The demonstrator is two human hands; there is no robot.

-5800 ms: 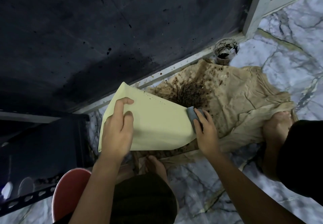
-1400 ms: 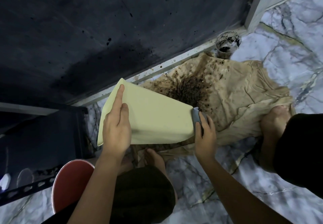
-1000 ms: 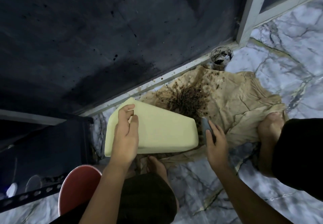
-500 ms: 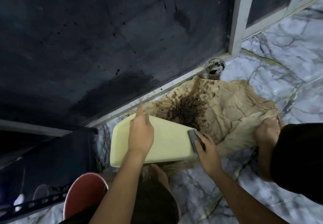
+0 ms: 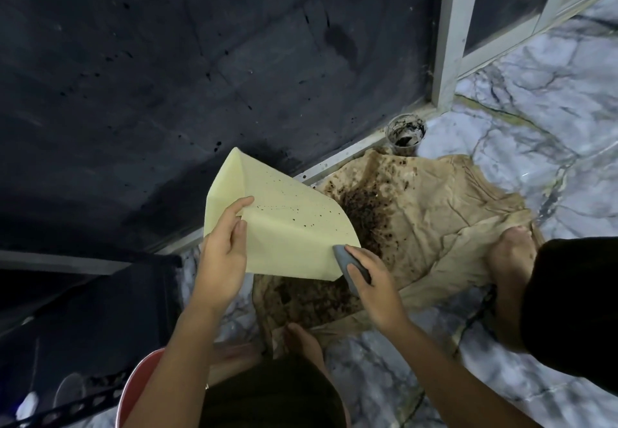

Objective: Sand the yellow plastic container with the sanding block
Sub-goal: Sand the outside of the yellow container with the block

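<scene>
Yellow container (image 5: 287, 227) held off the floor, above the stained brown cloth (image 5: 418, 227), tilted with one corner pointing up toward the dark wall (image 5: 167, 76). Two flat faces visible, meeting at a ridge; the broad face carries a scatter of small dark specks.

Left hand (image 5: 222, 253) grips the container at its left side: thumb laid across the broad face, fingers wrapped round the edge. Right hand (image 5: 371, 280) clamped on the grey sanding block (image 5: 347, 260), fingers curled over the block's top. Block pressed against the lower right corner of the container, touching it.

Change vs. half a second ago: container then lay nearly flat and low, long face up, left hand spread on top of it. Now it is rotated upward onto a steeper tilt, speckled face toward the camera, and the left hand has shifted from resting on top to gripping the side edge. Block remains at the container's right end; right hand's hold unchanged.

Surroundings: cloth spread on the marble floor (image 5: 535, 133), heavy dark spatter at its centre. Small cup (image 5: 405, 133) with dark residue stands at the cloth's far edge, against the base of the white frame (image 5: 449, 33). One bare foot (image 5: 511, 253) rests on the cloth's right edge, another foot (image 5: 302, 340) at its near edge. Red stool (image 5: 133, 391) at lower left, partly hidden by the left arm.
</scene>
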